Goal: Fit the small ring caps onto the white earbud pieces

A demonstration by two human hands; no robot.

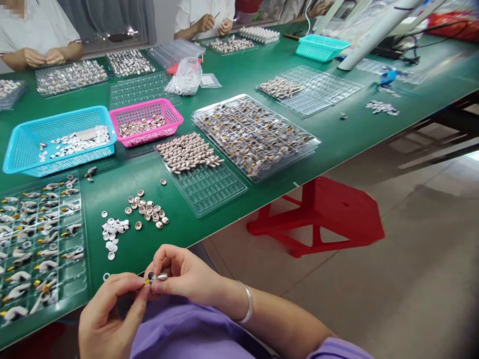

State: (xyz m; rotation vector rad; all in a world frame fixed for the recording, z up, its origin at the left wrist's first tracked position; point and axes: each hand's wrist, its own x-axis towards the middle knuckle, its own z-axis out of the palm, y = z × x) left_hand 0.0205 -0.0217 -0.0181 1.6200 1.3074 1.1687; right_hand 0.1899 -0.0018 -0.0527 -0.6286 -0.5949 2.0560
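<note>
My left hand [108, 314] and my right hand [183, 274] meet at the near table edge, both pinched on one small silver part [159, 275] with a yellow tip. Just beyond them on the green table [112, 192] lie a cluster of small metal cups [147, 208] and a pile of white discs [112, 234]. At my left sits a clear tray [37, 249] filled with similar silver parts with yellow tips.
A blue basket [56, 139], a pink basket [145, 121] and several clear trays of parts [254, 134] cover the table. Other people's hands [41, 56] work at the far side. A red stool [322, 214] stands on the floor to my right.
</note>
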